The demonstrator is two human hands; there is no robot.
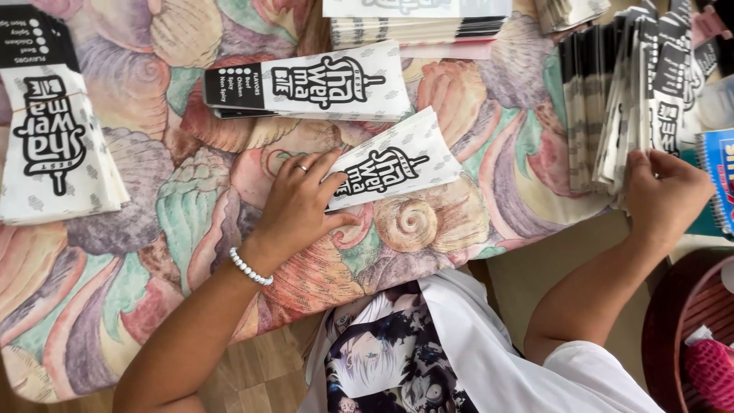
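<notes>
My left hand point(300, 205), with a ring and a white bead bracelet, presses flat on the near end of a white paper sleeve with black print point(394, 167), which lies tilted on the shell-patterned cloth point(153, 222). My right hand point(664, 193) reaches to the right and its fingers pinch into a big upright stack of the same paper sleeves point(619, 107). Another such sleeve point(306, 82) lies flat just beyond the left hand.
A pile of sleeves point(53, 145) lies at the left edge and more stacks point(417, 23) sit at the top. A blue spiral notebook point(720, 172) is at the far right, and a dark round tray point(673, 336) with a pink thing stands at the lower right.
</notes>
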